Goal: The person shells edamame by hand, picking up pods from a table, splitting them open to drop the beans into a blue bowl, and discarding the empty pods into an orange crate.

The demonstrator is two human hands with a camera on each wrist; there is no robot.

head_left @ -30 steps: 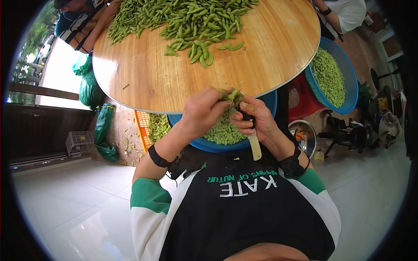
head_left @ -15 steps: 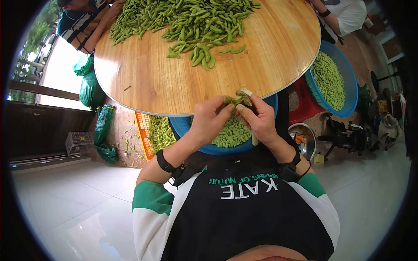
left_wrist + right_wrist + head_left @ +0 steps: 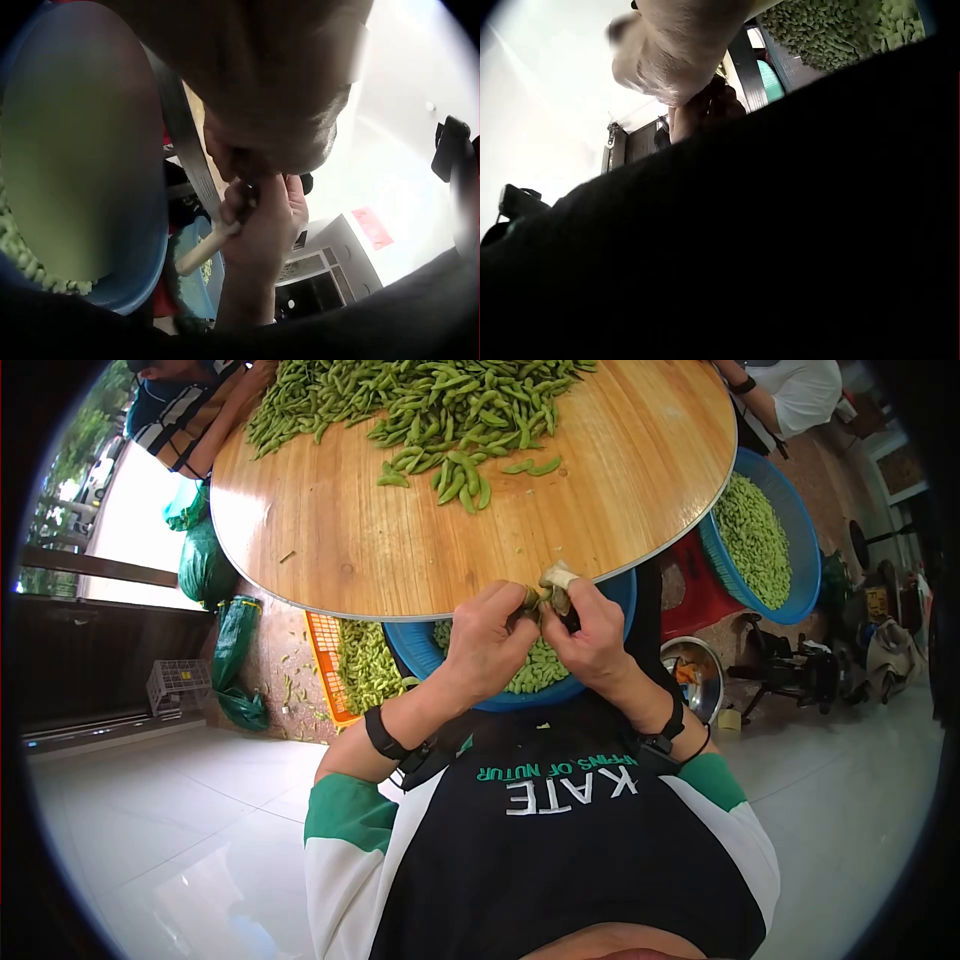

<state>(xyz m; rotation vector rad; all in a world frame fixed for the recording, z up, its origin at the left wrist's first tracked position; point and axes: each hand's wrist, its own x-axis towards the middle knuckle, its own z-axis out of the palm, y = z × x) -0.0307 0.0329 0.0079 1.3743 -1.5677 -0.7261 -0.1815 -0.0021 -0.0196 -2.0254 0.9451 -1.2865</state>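
In the head view the left hand has its fingers curled at the near table edge, pinching a small green-brown thing, perhaps a pod. Beside it, almost touching, the right hand is curled, with a pale, whitish thing at its fingertips. The left wrist view shows the right hand gripping a cream-coloured handle; the tool's other end is hidden. The left hand looms above it, its fingertips dark. Sleeve and shadow cover much of the right wrist view, where the right hand is near.
Green pods are heaped on the round wooden table. Below its edge stand a blue basin of shelled beans and an orange crate. Another blue basin is at right, near a metal bowl. Two people sit across.
The cream handle, seen below the right hand earlier, is now out of sight in the head view. The hands have drawn together, and the bright green pod seen between them at first no longer shows.
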